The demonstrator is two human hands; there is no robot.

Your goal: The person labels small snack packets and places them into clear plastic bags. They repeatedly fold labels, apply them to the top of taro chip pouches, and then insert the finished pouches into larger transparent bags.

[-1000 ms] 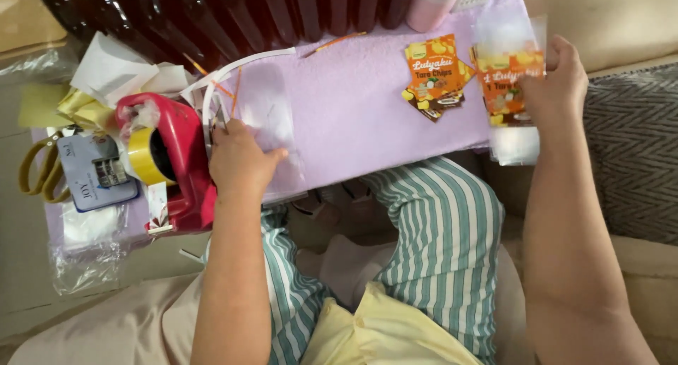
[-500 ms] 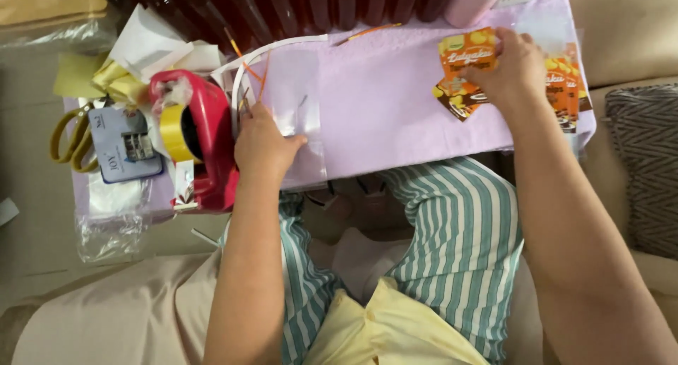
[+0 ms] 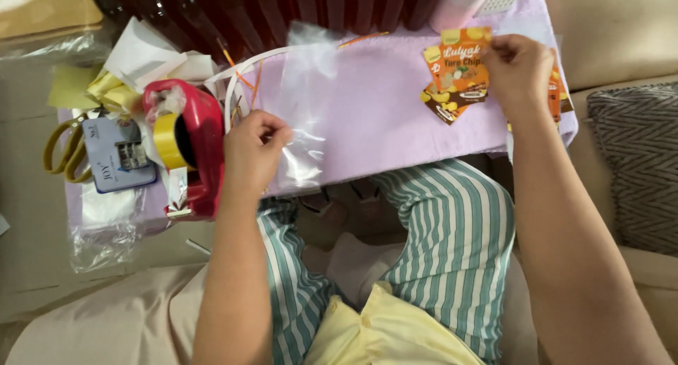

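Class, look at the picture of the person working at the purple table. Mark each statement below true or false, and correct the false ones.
1. The left hand holds a clear plastic bag. True.
2. The right hand holds the scissors. False: it holds an orange label card; the yellow-handled scissors lie untouched at the table's left end.
3. A red tape dispenser with a yellow roll stands beside the left hand. True.
4. The table has a green cover. False: it is purple.
5. The person wears striped trousers. True.
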